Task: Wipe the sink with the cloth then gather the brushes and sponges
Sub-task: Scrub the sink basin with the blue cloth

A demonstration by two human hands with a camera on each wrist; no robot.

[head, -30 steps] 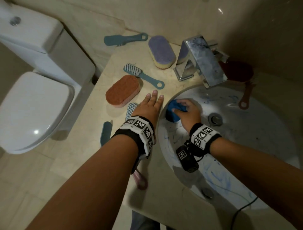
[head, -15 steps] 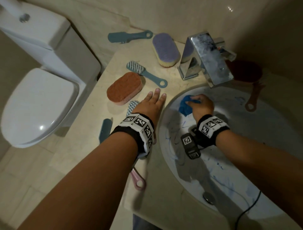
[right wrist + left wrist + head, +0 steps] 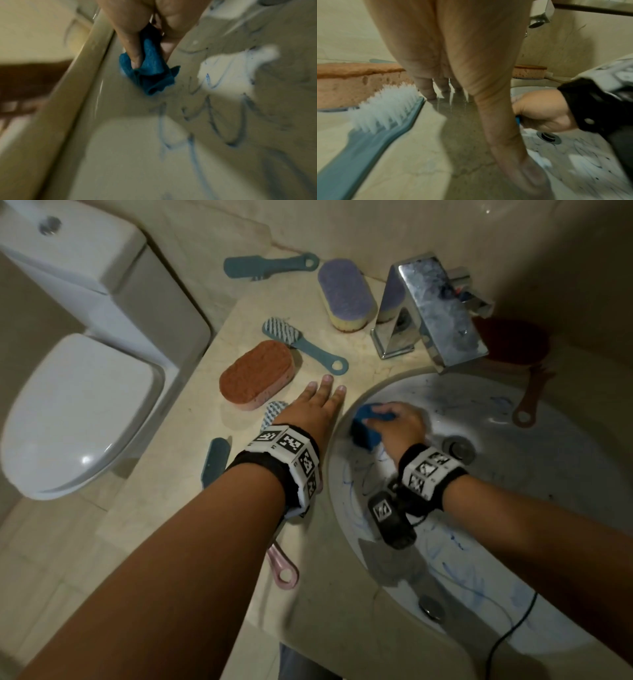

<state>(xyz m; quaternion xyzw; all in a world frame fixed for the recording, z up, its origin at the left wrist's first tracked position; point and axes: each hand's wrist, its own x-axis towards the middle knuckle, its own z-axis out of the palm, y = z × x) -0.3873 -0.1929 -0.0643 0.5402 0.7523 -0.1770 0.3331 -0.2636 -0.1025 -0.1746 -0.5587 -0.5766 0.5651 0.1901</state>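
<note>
My right hand (image 3: 394,426) grips a bunched blue cloth (image 3: 366,426) (image 3: 150,70) and presses it on the left inner wall of the white sink (image 3: 565,508), which carries blue scribble marks (image 3: 214,121). My left hand (image 3: 315,409) lies flat with straight fingers on the counter beside the sink rim, partly over a teal brush (image 3: 373,121). An orange sponge (image 3: 257,374), a purple sponge (image 3: 346,294), two more teal brushes (image 3: 301,344) (image 3: 267,266) and a pink brush handle (image 3: 284,570) lie on the counter.
The chrome tap (image 3: 435,309) stands at the back of the sink, with a dark red sponge (image 3: 513,344) and a brown brush (image 3: 531,398) to its right. The drain (image 3: 459,448) is beside my right wrist. A white toilet (image 3: 78,405) stands left of the counter.
My right hand has slid the cloth from the upper left of the basin back down the left wall. The left hand has stayed flat on the counter.
</note>
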